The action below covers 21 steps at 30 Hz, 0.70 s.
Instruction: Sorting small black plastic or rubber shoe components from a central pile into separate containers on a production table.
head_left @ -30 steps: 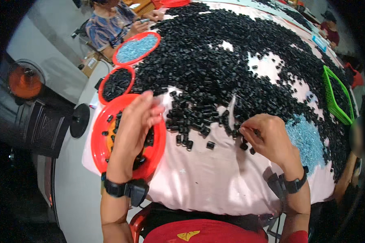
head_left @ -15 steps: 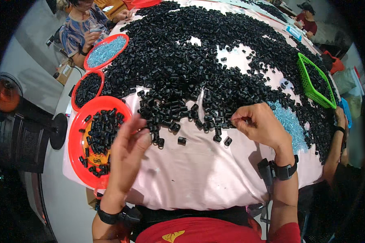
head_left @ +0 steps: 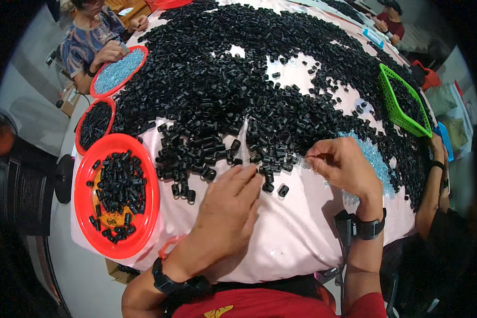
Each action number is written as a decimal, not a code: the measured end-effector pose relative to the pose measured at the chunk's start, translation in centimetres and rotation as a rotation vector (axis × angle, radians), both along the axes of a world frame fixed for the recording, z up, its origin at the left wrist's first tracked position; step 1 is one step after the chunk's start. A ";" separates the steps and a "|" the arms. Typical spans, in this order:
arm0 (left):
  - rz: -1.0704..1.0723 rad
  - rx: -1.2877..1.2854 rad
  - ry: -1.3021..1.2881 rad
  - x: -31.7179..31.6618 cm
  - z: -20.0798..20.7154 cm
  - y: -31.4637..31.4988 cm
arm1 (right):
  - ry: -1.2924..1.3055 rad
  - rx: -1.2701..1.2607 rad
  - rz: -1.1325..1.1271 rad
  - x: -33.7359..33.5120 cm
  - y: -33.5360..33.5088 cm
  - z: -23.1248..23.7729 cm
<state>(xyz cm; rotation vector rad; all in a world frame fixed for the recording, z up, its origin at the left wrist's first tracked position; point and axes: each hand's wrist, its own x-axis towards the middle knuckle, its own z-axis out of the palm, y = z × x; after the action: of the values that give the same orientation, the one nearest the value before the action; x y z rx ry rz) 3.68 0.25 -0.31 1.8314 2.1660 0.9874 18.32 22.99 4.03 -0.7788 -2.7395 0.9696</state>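
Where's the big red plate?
In the head view, the big red plate is at the left end of the pink cloth, left of the left hand and just this side of a smaller red bowl.

I wear a red top (head_left: 281, 305) with a yellow emblem (head_left: 218, 311) on its front, and its red sleeve (head_left: 367, 306) shows on my right arm. My left hand (head_left: 229, 205) is bare above a black wrist strap (head_left: 163, 276); my right hand (head_left: 350, 164), also bare, has a black wristband (head_left: 371, 229), a boxy black module (head_left: 345, 226) at its left and a dark cable (head_left: 343, 273) running nearward.
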 end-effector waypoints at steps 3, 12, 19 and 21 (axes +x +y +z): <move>0.113 0.054 -0.161 -0.3 0.8 0.0 | -0.102 0.039 0.029 0.4 0.2 0.7; 0.079 0.099 -0.125 -1.7 -0.3 0.9 | 0.022 0.081 0.034 -1.1 -0.5 -0.9; 0.134 0.139 -0.204 -1.7 -0.2 0.7 | 0.043 0.188 0.136 -1.5 -1.2 -1.8; 0.134 0.141 -0.208 -1.7 -0.3 0.7 | 0.089 0.146 0.126 -1.6 -1.1 -2.2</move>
<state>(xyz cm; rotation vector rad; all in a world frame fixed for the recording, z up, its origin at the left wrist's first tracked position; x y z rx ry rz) 1.94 0.99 -0.63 1.5715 2.1636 1.3261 16.68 21.87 1.81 -0.5316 -2.7712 0.7940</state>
